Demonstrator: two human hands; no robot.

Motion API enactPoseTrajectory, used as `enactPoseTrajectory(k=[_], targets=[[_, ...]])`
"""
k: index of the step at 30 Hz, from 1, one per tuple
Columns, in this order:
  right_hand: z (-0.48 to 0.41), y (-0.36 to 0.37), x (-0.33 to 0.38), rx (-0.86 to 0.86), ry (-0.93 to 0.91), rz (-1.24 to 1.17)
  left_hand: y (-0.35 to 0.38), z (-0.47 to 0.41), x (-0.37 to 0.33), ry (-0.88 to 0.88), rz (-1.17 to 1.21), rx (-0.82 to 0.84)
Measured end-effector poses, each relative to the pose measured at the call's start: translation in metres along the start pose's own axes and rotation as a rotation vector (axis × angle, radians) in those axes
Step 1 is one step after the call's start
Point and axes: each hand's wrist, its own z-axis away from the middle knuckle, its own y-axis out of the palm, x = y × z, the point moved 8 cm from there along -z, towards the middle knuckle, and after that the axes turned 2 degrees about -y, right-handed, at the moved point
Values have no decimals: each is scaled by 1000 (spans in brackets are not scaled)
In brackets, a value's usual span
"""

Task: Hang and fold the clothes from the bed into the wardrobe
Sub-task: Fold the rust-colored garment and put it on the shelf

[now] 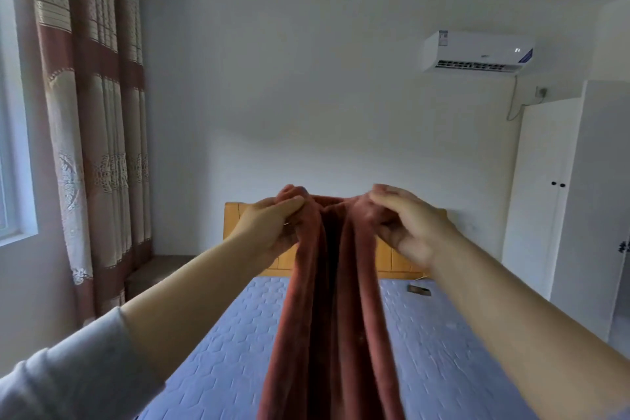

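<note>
Folding or hanging has, by my judgement, hardly begun for this piece: the rust-red, plush-looking fabric garment is in the air above the bed's blue quilted mattress, and the tall white wardrobe at the right stands with its doors closed. Nothing has gone inside it that can be seen. Whether more clothes wait on the bed I cannot tell, since arms and cloth hide much of it.

The left hand and the right hand are raised side by side in front of the wooden headboard. Each has its fingers curled in, pinching the bunched top edge of the garment.

From that grip the cloth hangs down in two long thick lengths with a dark fold between them, running out of view at the bottom. It looks soft, heavy and velvety, and what kind of garment it is cannot be made out.
</note>
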Motion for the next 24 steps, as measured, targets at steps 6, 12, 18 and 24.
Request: enactPoseTrajectory(k=[6, 12, 18, 24], targets=[[26, 31, -24, 206, -59, 93, 7, 24, 10, 65, -160, 61], [33, 32, -37, 480, 12, 39, 5, 42, 8, 126, -321, 153], [35, 25, -44, 396, -137, 201, -4, 44, 16, 155, -441, 116], [33, 28, -36, 298, -296, 475, -12, 42, 14, 244, -483, 109]])
